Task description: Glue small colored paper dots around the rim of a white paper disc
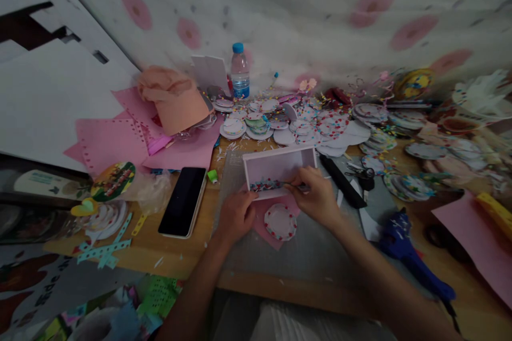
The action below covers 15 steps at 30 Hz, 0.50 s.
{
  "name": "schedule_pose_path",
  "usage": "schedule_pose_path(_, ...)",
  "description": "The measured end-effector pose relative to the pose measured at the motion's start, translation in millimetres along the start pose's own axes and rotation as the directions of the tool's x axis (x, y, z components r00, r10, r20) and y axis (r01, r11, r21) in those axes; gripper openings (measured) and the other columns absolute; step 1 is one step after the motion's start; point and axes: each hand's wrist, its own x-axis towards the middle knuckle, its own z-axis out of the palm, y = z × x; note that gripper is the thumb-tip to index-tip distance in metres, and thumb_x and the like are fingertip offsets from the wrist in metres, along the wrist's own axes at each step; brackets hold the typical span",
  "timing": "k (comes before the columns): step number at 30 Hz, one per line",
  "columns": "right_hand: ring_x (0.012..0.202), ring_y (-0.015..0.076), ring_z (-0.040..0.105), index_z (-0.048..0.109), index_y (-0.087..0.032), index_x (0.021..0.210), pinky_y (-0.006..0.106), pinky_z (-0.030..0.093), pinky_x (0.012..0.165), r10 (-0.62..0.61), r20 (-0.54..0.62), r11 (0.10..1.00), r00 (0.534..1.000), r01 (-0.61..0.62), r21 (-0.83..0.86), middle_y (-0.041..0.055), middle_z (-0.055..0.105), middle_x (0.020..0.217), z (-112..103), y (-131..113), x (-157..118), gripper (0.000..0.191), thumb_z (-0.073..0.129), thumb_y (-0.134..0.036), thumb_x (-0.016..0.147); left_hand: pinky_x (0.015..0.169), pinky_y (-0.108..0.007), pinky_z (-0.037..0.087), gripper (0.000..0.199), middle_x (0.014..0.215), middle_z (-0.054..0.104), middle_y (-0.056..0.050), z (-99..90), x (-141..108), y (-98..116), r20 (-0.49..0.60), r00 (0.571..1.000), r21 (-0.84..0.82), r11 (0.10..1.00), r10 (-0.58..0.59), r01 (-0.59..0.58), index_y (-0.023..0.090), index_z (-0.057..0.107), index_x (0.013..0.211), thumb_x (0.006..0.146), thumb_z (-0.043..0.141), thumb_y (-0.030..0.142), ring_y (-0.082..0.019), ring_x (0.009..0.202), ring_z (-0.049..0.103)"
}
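A white open box (pixel 276 155) is tilted toward me above the grey cutting mat (pixel 248 264). Small red, blue and white bits (pixel 264 185) have gathered along its lower side. My left hand (pixel 237 214) is closed on the box's lower left corner, holding it. At the box's right end, my right hand (pixel 316 194) reaches in with its fingers pinched near the bits; a thin dark sliver shows at the fingertips, too small to name. Just below the box, a white paper disc (pixel 280 222) edged with red and teal dots lies on a pink paper piece (pixel 276 244).
Many decorated discs (pixel 264 122) crowd the back, beside a water bottle (pixel 240 74). To the left lie a phone (pixel 184 201), pink sheets (pixel 108 141) and a peach cap (pixel 176 101). A black-handled cutter (pixel 343 181), keys (pixel 362 171) and a blue glue gun (pixel 412 256) lie right.
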Motion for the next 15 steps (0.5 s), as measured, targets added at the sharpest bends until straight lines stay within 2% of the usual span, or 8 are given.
schedule_pose_path(7,0.065,0.0186,0.055,0.05,-0.021,0.064,0.033,0.037,0.067,-0.026,0.031,0.996,0.999,0.028,-0.088,0.0013,0.061,0.066,7,-4,2,0.02,0.064,-0.014,0.076,0.074,-0.035,0.048,0.025,0.09,0.067,-0.007,-0.3,0,1,-0.004,1.0,0.011,1.0,0.016,-0.016,0.017,0.058,0.101,0.081,0.045,0.008,-0.023,0.082,0.062)
schedule_pose_path(10,0.063,0.0186,0.054,0.049,-0.021,0.062,0.033,0.036,0.066,-0.049,0.01,0.989,0.999,0.05,-0.137,0.0007,0.059,0.063,13,-5,2,0.022,0.062,-0.011,0.075,0.075,-0.036,0.048,0.025,0.088,0.067,-0.007,0.3,0,1,-0.008,0.999,0.026,0.999,0.037,-0.037,0.017,0.058,0.102,0.081,0.046,0.009,-0.023,0.082,0.062)
schedule_pose_path(12,0.063,0.0187,0.054,0.049,-0.022,0.061,0.033,0.036,0.065,-0.04,-0.012,0.992,0.999,0.039,-0.119,0.0006,0.061,0.064,16,-4,2,0.022,0.063,-0.01,0.074,0.075,-0.036,0.048,0.026,0.088,0.067,-0.007,0.7,0,0,-0.009,0.999,0.028,0.999,0.045,-0.044,0.017,0.057,0.103,0.082,0.046,0.009,-0.023,0.082,0.062)
schedule_pose_path(15,0.065,0.0185,0.057,0.051,-0.022,0.063,0.033,0.04,0.066,0.018,-0.078,1.0,0.997,-0.018,-0.005,0.0004,0.065,0.067,15,-3,2,0.021,0.066,-0.014,0.075,0.074,-0.036,0.048,0.026,0.088,0.067,-0.007,0.7,0,0,-0.009,0.999,0.03,0.999,0.042,-0.042,0.017,0.057,0.104,0.082,0.045,0.01,-0.023,0.082,0.062)
